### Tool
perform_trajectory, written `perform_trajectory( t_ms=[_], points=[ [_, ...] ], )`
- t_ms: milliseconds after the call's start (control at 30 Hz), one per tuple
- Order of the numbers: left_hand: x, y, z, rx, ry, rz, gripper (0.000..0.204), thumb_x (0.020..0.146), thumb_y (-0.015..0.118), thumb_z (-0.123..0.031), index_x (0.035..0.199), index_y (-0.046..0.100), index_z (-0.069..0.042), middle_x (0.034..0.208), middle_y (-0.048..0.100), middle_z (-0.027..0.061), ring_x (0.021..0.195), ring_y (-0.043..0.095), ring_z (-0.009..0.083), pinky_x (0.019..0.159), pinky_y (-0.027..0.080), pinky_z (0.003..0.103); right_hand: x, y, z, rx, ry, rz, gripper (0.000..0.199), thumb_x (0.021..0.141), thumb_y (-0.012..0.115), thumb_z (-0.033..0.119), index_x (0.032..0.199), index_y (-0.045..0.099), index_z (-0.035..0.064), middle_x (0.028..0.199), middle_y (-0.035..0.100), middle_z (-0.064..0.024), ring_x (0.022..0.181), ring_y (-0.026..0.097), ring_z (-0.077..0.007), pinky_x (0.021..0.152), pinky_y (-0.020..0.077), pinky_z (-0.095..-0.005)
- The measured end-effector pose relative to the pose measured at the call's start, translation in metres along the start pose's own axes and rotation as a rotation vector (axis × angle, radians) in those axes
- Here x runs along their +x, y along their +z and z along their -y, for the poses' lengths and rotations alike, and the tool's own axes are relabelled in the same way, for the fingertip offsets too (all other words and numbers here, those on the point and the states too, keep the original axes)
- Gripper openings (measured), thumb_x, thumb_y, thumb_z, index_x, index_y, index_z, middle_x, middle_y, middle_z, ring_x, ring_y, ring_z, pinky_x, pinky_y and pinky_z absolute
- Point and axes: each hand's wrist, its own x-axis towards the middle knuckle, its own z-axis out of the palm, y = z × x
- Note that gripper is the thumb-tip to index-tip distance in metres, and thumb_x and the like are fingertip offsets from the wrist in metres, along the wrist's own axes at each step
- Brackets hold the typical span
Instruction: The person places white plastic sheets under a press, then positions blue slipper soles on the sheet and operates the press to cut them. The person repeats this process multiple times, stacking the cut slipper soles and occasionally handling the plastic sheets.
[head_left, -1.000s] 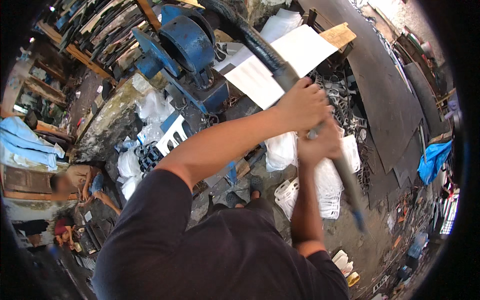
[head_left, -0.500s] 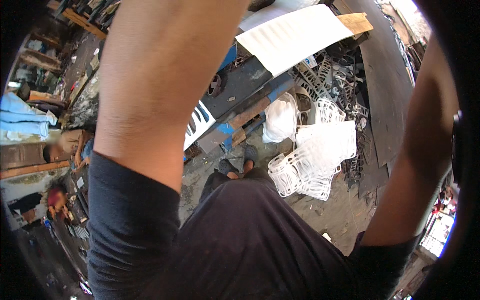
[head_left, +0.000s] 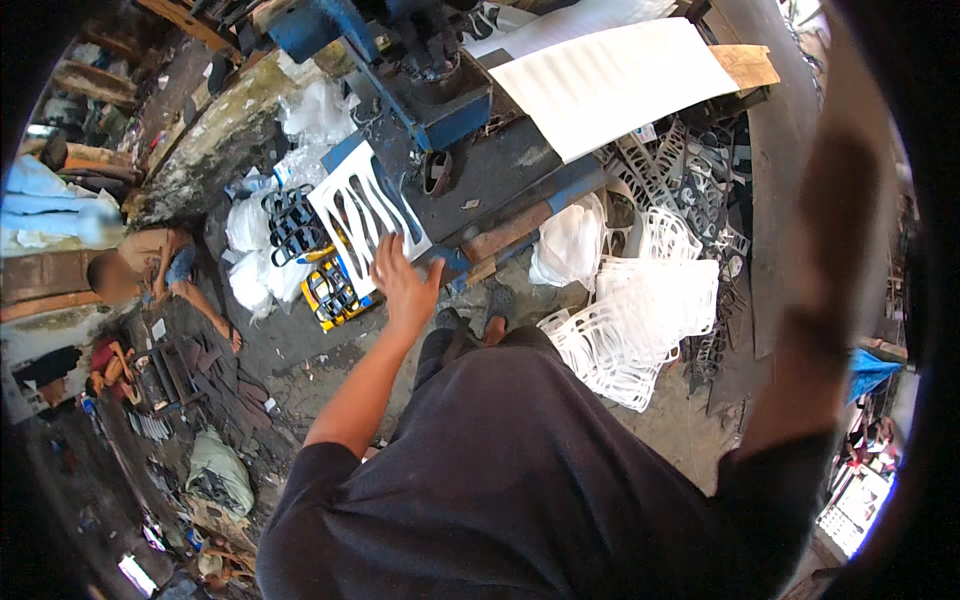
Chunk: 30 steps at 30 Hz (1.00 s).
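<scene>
My left hand (head_left: 405, 285) reaches forward with its fingers stretched and the thumb apart. It is at the near edge of a white sheet with long slots cut out of it (head_left: 352, 205). Whether the fingertips touch that sheet I cannot tell. The slotted sheet lies at the left end of a dark bench top (head_left: 490, 178), beside a blue metal machine frame (head_left: 450, 125). My right arm is raised along the right side, and its hand is outside the picture. A small dark ring-shaped piece (head_left: 437, 173) rests near the machine.
A large plain white sheet (head_left: 610, 85) covers the bench's far right. Below it are a white plastic bag (head_left: 567, 243), a stack of white cut-out sheets (head_left: 640, 330) and dark scraps (head_left: 690, 190). Black cut-out pieces (head_left: 292, 222) lie left of the bench. Two people sit farther left.
My left arm has come down from high across the view, bringing the hand to the slotted sheet and uncovering the machine. My right arm has shifted slightly and stays raised.
</scene>
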Motion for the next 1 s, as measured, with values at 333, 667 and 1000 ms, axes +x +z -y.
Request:
perform_trajectory(
  t_ms=[333,667,1000],
  points=[
    [0.045,0.015,0.04,0.205,0.485,0.437,0.035,0.079,0.071,-0.028,0.11,0.069,-0.012,0.129,0.06,0.0035,0.139,0.041,0.0234,0.114,0.013,0.066,-0.362,0.151,0.076,1.074,1.83,0.63,0.039,0.094,0.065,0.03,0.115,0.055,-0.0012,0.102,0.061,-0.0075,0.095,0.06,-0.017,0.089,0.0483,-0.0327],
    [0.072,0.05,0.04,-0.772,-0.613,0.489,0.065,0.091,0.066,-0.04,0.13,0.048,0.008,0.104,0.065,0.0134,0.092,0.061,0.0193,0.08,0.047,0.032,-0.381,0.164,0.113,1.317,1.902,0.441,0.047,0.096,0.063,0.026,0.124,0.046,-0.0069,0.118,0.06,-0.0137,0.108,0.06,-0.0238,0.095,0.0496,-0.0413],
    [0.092,0.05,0.042,-1.228,-1.027,0.377,0.092,0.087,0.071,-0.049,0.14,0.03,0.014,0.13,0.051,0.0241,0.112,0.056,0.0306,0.095,0.047,0.042,-0.368,0.158,0.147,1.24,1.945,0.518,0.039,0.097,0.061,0.02,0.12,0.05,-0.0093,0.113,0.062,-0.016,0.101,0.064,-0.0273,0.09,0.0544,-0.0406]
  ],
)
